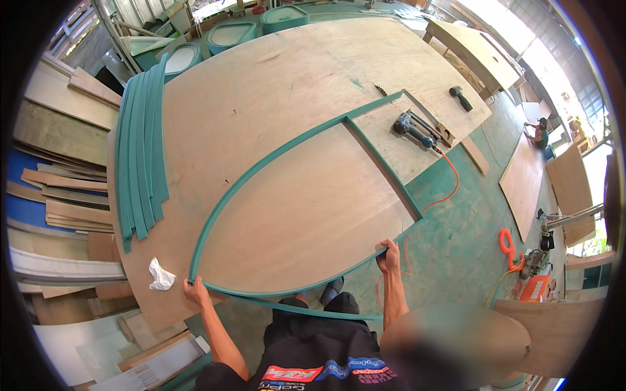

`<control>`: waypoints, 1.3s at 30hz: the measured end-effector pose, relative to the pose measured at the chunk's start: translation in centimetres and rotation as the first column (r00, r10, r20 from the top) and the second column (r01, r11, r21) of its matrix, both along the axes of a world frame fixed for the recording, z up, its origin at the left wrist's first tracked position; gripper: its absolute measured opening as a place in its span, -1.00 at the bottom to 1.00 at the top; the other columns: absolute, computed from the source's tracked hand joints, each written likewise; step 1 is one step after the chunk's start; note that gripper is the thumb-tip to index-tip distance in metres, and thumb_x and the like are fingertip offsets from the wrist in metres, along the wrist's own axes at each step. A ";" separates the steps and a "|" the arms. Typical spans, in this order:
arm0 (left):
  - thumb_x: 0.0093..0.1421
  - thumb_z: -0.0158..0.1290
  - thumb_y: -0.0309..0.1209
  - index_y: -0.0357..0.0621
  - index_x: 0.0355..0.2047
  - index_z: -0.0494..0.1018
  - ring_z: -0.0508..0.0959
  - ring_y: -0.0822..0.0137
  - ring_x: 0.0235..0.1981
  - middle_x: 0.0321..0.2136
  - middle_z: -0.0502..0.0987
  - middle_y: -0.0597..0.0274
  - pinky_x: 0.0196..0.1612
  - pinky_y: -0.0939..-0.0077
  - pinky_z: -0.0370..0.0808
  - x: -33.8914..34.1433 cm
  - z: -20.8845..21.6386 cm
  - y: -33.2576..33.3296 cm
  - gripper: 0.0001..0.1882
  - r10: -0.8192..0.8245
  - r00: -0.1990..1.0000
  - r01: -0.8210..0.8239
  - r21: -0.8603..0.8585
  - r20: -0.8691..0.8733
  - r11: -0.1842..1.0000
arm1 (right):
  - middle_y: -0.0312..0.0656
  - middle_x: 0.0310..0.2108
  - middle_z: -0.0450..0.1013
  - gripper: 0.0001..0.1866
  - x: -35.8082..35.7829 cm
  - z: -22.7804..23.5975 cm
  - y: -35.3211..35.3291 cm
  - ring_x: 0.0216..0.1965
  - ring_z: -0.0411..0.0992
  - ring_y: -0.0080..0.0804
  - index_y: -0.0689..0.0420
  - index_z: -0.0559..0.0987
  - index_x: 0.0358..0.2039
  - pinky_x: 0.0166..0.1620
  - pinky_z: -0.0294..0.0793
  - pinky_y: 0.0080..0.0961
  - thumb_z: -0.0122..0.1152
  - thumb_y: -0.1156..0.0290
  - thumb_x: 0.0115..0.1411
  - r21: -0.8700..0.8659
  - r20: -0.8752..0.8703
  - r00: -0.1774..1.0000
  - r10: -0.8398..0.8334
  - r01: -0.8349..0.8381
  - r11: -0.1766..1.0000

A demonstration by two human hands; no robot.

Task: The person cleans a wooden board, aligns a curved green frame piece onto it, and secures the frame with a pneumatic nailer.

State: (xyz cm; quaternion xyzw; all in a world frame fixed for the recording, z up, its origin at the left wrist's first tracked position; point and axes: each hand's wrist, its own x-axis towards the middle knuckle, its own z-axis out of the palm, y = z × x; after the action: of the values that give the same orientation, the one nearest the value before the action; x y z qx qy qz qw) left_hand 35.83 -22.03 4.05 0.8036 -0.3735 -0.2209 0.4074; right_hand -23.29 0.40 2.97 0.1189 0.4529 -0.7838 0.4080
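Note:
A long green strip bent into a curved, U-shaped frame (229, 186) lies on the wooden tabletop (274, 78), with a straight crosspiece (383, 168) across its right part. My left hand (195, 290) is closed around the strip at the near left bend. At the near right side, my right hand (388, 256) grips the same frame, its fingers curled over the edge. Another green strip (300, 311) runs between my hands, close to my body. Beyond the crosspiece rests a nail gun (412, 126) with an orange hose (450, 189).
Several green strips (140, 150) are stacked at the table's left, near crumpled white paper (162, 275). A dark hand tool (460, 98) lies at the far right. Boards (65, 179) crowd the left side. At right, a person (540, 133) works by a wooden panel (523, 186).

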 end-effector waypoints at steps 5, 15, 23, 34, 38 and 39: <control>0.02 0.19 -0.46 -0.34 -0.30 0.47 0.51 0.24 -0.40 -0.42 0.54 0.13 -0.30 0.29 0.44 -0.5 0.0 1.4 -0.75 0.020 0.999 -0.018 0.042 -0.036 0.999 | -0.24 -0.30 0.32 -0.61 -0.5 0.3 0.2 -0.26 0.40 -0.31 0.10 0.33 -0.12 -0.16 0.49 -0.28 0.17 0.68 0.05 0.000 -0.018 1.000 -0.008 0.008 1.000; 0.03 0.21 -0.40 -0.37 -0.21 0.51 0.54 0.18 -0.35 -0.34 0.59 0.05 -0.26 0.23 0.48 0.3 -0.7 2.2 -0.66 0.054 0.998 -0.054 0.018 -0.006 0.998 | -0.23 -0.29 0.38 -0.75 1.0 5.5 -0.5 -0.28 0.41 -0.34 0.14 0.39 -0.21 -0.17 0.51 -0.29 0.16 0.67 0.10 -0.008 -0.074 0.997 -0.027 0.026 1.000; 0.06 0.18 -0.38 -0.38 -0.14 0.53 0.58 0.12 -0.32 -0.28 0.62 -0.01 -0.23 0.20 0.49 -1.4 -0.4 2.9 -0.61 0.090 0.996 -0.091 -0.021 -0.026 0.996 | -0.14 -0.18 0.39 -0.61 -2.1 2.9 -4.6 -0.15 0.44 -0.23 0.22 0.36 -0.04 0.02 0.51 -0.22 0.23 0.61 0.11 0.008 -0.087 0.995 0.050 -0.049 0.999; 0.00 0.23 -0.36 -0.26 -0.23 0.59 0.60 0.11 -0.38 -0.37 0.62 -0.01 -0.31 0.21 0.51 -2.3 -0.1 2.6 -0.68 0.196 0.978 -0.197 0.014 0.077 0.980 | 0.09 -0.44 0.60 -0.49 -8.3 4.5 -8.1 -0.50 0.62 -0.09 0.49 0.61 -0.33 -0.42 0.69 -0.23 0.08 0.15 0.29 0.677 -0.137 0.665 0.734 -0.478 0.559; 0.01 0.24 -0.36 -0.27 -0.21 0.57 0.58 0.10 -0.40 -0.38 0.61 -0.01 -0.30 0.21 0.51 -1.7 -0.4 2.4 -0.67 0.168 0.978 -0.168 -0.015 0.124 0.986 | 0.08 -0.57 0.57 -0.44 -8.9 4.1 -9.1 -0.58 0.61 -0.08 0.49 0.60 -0.42 -0.51 0.66 -0.25 -0.02 0.13 0.30 0.752 -0.158 0.626 0.764 -0.425 0.504; 0.01 0.24 -0.36 -0.27 -0.20 0.57 0.58 0.11 -0.40 -0.39 0.61 -0.01 -0.29 0.20 0.50 -1.3 -0.6 2.6 -0.66 0.163 0.977 -0.161 -0.030 0.137 0.987 | 0.07 -0.60 0.56 -0.43 -8.9 4.1 -9.1 -0.60 0.60 -0.09 0.49 0.60 -0.43 -0.51 0.66 -0.26 -0.06 0.13 0.30 0.790 -0.155 0.608 0.779 -0.397 0.467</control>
State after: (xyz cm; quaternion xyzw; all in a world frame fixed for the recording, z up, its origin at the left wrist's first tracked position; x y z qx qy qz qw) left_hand 34.52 -19.39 3.41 0.8408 -0.3363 -0.1271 0.4047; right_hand -32.14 -8.69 7.11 -0.1168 0.8078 -0.3564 0.4547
